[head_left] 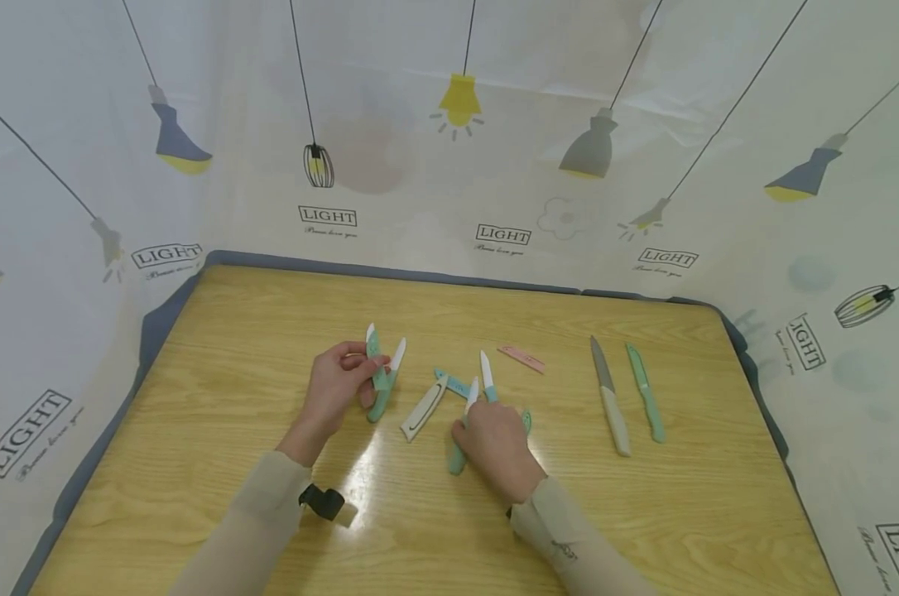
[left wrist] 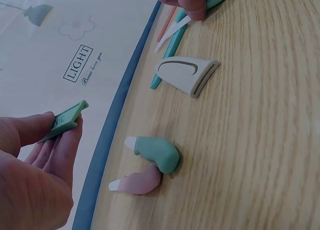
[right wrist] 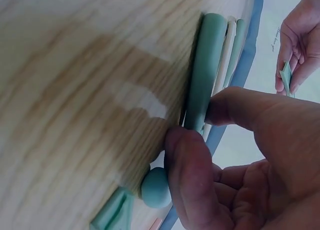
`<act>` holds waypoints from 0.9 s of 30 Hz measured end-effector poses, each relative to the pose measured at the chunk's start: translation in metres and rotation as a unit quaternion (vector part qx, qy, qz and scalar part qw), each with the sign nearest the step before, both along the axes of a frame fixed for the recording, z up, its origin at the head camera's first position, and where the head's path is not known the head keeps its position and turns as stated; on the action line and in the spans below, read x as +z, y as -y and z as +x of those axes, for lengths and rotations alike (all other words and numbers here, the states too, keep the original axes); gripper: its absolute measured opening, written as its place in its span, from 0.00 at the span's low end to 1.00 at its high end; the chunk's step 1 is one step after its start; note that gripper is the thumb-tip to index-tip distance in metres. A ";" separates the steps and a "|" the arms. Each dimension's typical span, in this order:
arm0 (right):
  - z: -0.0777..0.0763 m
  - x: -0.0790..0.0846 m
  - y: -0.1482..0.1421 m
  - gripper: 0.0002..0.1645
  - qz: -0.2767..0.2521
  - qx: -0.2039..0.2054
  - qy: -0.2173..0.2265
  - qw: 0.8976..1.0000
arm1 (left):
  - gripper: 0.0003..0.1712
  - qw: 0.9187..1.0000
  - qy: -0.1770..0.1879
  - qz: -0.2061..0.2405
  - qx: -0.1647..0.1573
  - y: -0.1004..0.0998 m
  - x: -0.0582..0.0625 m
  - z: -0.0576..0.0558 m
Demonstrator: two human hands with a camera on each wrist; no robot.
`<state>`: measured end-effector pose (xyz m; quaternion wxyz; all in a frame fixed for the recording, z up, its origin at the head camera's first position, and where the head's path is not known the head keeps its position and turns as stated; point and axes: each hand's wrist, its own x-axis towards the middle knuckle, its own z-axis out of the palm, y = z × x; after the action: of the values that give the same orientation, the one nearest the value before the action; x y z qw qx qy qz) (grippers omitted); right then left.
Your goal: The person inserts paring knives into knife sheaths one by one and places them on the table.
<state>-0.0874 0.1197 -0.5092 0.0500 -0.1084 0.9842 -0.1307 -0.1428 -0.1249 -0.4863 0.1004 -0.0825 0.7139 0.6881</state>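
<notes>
Your left hand [head_left: 334, 382] pinches a green blade sheath [left wrist: 67, 120] between thumb and fingers, above a green-handled, white-bladed knife [head_left: 381, 402] on the wooden table [head_left: 420, 530]. Your right hand [head_left: 497, 439] pinches another green-handled knife [head_left: 457, 460], its white blade pointing away from you. Between your hands lie a cream sheath [head_left: 422, 411] and a blue sheath [head_left: 457, 386], nearly touching.

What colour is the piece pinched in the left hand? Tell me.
The piece is light green; the left wrist view shows it best.
</notes>
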 end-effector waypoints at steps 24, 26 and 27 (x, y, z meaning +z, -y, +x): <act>0.005 0.020 -0.028 0.09 -0.103 -0.019 0.016 0.994 | 0.18 0.998 0.011 0.056 0.010 -0.010 0.001 0.001; 0.006 0.020 -0.031 0.09 -0.110 -0.019 0.008 0.994 | 0.18 0.997 0.011 0.069 0.010 -0.012 0.001 0.002; 0.006 0.020 -0.032 0.10 -0.113 -0.020 0.003 0.993 | 0.18 0.997 0.011 0.075 0.009 -0.013 0.001 0.002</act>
<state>-0.0815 0.1516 -0.4887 0.0380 -0.0936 0.9649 -0.2422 -0.1410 -0.1124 -0.4853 0.1076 -0.0888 0.6583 0.7397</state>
